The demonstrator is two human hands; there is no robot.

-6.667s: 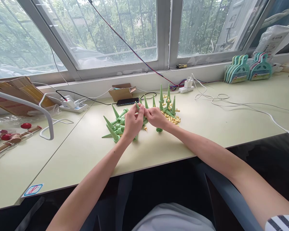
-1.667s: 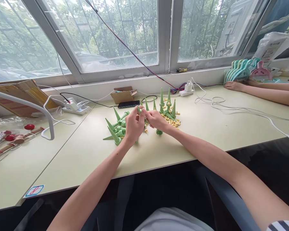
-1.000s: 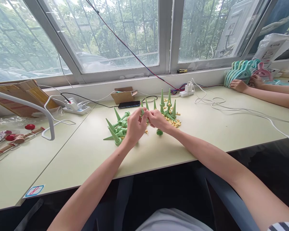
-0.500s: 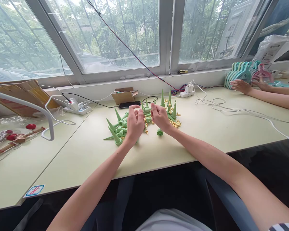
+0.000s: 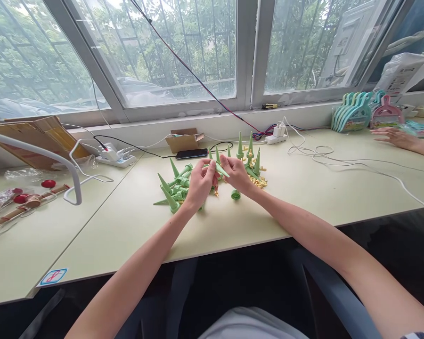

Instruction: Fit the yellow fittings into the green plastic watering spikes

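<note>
A green plastic cone-shaped spike (image 5: 221, 169) is between my two hands, its narrow tip pointing down to the right. My left hand (image 5: 200, 181) is closed around its wide end, which the fingers partly hide. With fingers curled, my right hand (image 5: 237, 174) is closed at the spike's side; its exact grip is partly hidden. Left of my hands lies a pile of green spikes (image 5: 169, 200) and ribbed caps. Behind my right hand several spikes (image 5: 240, 147) stand upright beside small yellow pieces (image 5: 259, 182). One green cap (image 5: 235, 194) sits below my right hand.
A black phone (image 5: 191, 154) and a small open carton (image 5: 184, 140) are at the back. Power strips (image 5: 116, 160) and loose white cables (image 5: 318, 150) lie on the table (image 5: 127, 235). At the right, another person's hand (image 5: 397, 137) is near teal hangers (image 5: 353, 113).
The spike has turned, so its tip now shows pointing down right. My left fingers have closed in on it. The other person's hands have drawn back right from the hangers.
</note>
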